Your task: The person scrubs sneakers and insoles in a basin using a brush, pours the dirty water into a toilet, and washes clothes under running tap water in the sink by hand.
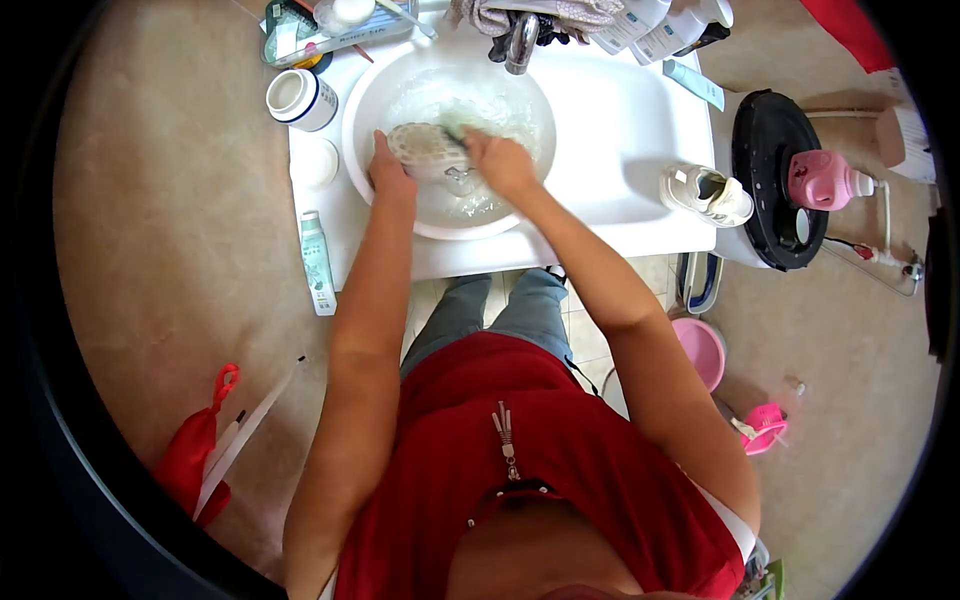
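Leftmost, well out to the left of the left grip (392,170), a pale green tube (316,262) lies near the sink's edge, with an open white jar (303,100) farther up. Next comes the left grip itself, curled narrow around the near end of the shoe (424,146), which lies between the two grips inside the white basin (470,233), its patterned sole seemingly turned up over the water. Its fingers are partly hidden, so how deep they reach underneath I cannot tell. Wet through, the shoe will probably feel heavier than when dry, limp in the upper, firmer along the sole and slick wherever suds sit; a hold across the heel or the sole's edges should slip least, and nothing about it seems fragile. Just left of the right grip (503,165) is a blurred greenish brush (455,131); that grip looks closed on it, though motion smears the fingers. Well to the right of the right grip, a second shoe (705,193) rests on the sink (600,120), likely lighter and easily taken at its heel or opening.
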`<move>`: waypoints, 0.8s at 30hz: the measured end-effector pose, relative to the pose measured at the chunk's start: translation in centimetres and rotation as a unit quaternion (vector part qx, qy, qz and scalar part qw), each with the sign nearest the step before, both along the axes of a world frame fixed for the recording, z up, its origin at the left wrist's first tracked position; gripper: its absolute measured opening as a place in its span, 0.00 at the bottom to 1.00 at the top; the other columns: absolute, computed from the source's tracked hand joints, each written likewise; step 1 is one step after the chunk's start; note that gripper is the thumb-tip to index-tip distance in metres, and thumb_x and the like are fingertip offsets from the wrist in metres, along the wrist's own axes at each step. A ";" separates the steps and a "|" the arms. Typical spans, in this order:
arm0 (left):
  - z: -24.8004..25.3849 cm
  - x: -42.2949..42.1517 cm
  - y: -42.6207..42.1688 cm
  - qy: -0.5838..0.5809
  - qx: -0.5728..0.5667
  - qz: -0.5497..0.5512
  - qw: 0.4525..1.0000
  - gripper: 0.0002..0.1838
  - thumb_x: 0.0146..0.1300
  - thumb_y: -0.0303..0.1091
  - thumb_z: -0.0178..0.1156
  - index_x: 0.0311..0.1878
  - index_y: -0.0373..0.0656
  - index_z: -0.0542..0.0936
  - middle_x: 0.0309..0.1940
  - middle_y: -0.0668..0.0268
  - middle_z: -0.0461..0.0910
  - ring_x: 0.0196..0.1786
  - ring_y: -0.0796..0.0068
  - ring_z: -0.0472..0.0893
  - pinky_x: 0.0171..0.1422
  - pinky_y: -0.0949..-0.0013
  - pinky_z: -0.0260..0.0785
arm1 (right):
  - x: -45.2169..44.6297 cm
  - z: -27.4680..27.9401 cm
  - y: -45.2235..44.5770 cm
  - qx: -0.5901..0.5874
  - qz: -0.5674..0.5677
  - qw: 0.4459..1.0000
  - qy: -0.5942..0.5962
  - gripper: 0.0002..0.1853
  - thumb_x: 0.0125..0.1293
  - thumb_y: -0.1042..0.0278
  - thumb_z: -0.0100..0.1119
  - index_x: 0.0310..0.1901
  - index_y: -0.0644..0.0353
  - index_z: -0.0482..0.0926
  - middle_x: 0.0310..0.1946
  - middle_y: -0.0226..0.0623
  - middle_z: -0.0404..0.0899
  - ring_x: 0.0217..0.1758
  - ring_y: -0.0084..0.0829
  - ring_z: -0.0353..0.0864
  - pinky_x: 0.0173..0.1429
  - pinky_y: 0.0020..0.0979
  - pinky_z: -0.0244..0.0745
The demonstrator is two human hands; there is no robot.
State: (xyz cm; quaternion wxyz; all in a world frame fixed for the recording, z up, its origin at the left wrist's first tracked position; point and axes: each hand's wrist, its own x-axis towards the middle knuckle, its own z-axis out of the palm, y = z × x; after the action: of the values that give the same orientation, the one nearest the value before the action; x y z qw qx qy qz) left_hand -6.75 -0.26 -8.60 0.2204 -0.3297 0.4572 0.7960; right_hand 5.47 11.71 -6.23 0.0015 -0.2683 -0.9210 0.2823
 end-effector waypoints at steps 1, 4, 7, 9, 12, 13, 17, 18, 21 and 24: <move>-0.4 0.1 -0.1 -0.003 0.014 -0.020 1.000 0.24 0.67 0.45 0.53 0.55 0.32 0.71 0.50 0.57 0.76 0.50 0.64 0.78 0.53 0.66 0.73 | -0.2 2.9 -2.0 -0.011 0.041 0.999 -0.002 0.18 0.68 0.55 0.43 0.56 0.45 0.74 0.22 0.46 0.79 0.27 0.46 0.80 0.31 0.44 0.75; -3.3 -1.7 -1.3 -0.010 0.172 -0.113 0.979 0.23 0.67 0.47 0.53 0.51 0.34 0.73 0.47 0.59 0.77 0.48 0.65 0.78 0.51 0.63 0.73 | -1.4 5.0 -5.6 0.029 0.087 0.995 0.034 0.16 0.68 0.57 0.43 0.55 0.43 0.74 0.21 0.43 0.79 0.22 0.46 0.79 0.26 0.46 0.73; -1.8 -1.0 -0.6 0.012 0.085 -0.089 0.992 0.21 0.67 0.47 0.52 0.48 0.36 0.75 0.46 0.58 0.78 0.47 0.64 0.78 0.52 0.62 0.73 | -2.8 3.4 -5.0 0.056 0.080 0.995 0.006 0.16 0.68 0.60 0.42 0.55 0.45 0.73 0.22 0.43 0.80 0.25 0.45 0.80 0.27 0.44 0.74; 0.5 -0.2 -0.4 0.005 0.084 -0.090 0.992 0.21 0.67 0.47 0.52 0.47 0.36 0.76 0.46 0.58 0.78 0.47 0.63 0.78 0.53 0.61 0.73 | -3.5 2.3 -3.3 0.083 0.082 0.990 -0.076 0.18 0.66 0.64 0.42 0.56 0.50 0.72 0.26 0.44 0.81 0.29 0.44 0.82 0.30 0.41 0.77; 0.6 -0.1 -0.5 0.003 0.063 -0.103 0.993 0.22 0.66 0.47 0.54 0.50 0.36 0.75 0.48 0.58 0.78 0.49 0.62 0.78 0.56 0.60 0.71 | -1.2 -0.3 0.5 0.061 -0.010 0.995 -0.084 0.17 0.68 0.63 0.39 0.55 0.51 0.72 0.27 0.45 0.81 0.31 0.44 0.83 0.33 0.42 0.77; 0.6 -0.1 -0.5 0.005 0.054 -0.108 0.993 0.22 0.66 0.47 0.54 0.51 0.37 0.74 0.48 0.58 0.78 0.50 0.62 0.78 0.57 0.60 0.71 | -0.7 -0.9 1.5 0.066 -0.029 0.993 -0.094 0.17 0.69 0.63 0.39 0.55 0.51 0.72 0.28 0.45 0.81 0.31 0.44 0.83 0.34 0.43 0.77; 0.7 -0.1 -0.4 0.007 -0.021 -0.117 0.993 0.21 0.67 0.44 0.54 0.50 0.34 0.75 0.47 0.57 0.77 0.48 0.61 0.78 0.54 0.61 0.72 | -0.4 -3.6 3.6 0.079 -0.070 0.982 -0.154 0.17 0.70 0.62 0.36 0.52 0.54 0.74 0.33 0.47 0.82 0.37 0.44 0.82 0.41 0.44 0.76; 0.3 -0.3 -0.6 0.019 -0.026 -0.126 0.992 0.21 0.67 0.43 0.54 0.51 0.33 0.75 0.47 0.57 0.77 0.48 0.61 0.78 0.54 0.61 0.72 | -0.6 -3.5 3.7 0.072 -0.088 0.981 -0.157 0.17 0.70 0.62 0.35 0.51 0.55 0.75 0.34 0.48 0.82 0.38 0.44 0.82 0.43 0.44 0.76; -0.9 -0.5 -0.7 0.007 -0.057 -0.073 0.996 0.22 0.67 0.43 0.52 0.53 0.32 0.72 0.49 0.56 0.76 0.51 0.59 0.77 0.55 0.59 0.72 | -0.9 -3.3 2.8 -0.008 -0.120 0.985 -0.124 0.19 0.70 0.58 0.34 0.44 0.56 0.77 0.35 0.49 0.81 0.41 0.47 0.81 0.47 0.45 0.74; -0.5 -0.1 0.1 -0.028 0.002 -0.066 0.997 0.24 0.68 0.44 0.49 0.57 0.31 0.69 0.51 0.55 0.74 0.52 0.57 0.76 0.57 0.56 0.70 | -0.6 2.0 -1.2 -0.039 -0.006 0.993 -0.111 0.24 0.71 0.50 0.34 0.37 0.54 0.81 0.33 0.49 0.81 0.37 0.49 0.81 0.44 0.47 0.74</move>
State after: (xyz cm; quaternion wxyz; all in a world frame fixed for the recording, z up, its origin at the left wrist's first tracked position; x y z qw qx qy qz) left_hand -6.88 -0.12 -9.05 0.2861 -0.3202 0.4703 0.7709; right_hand 4.87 10.54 -4.19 -0.1090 -0.3035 -0.9022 0.2863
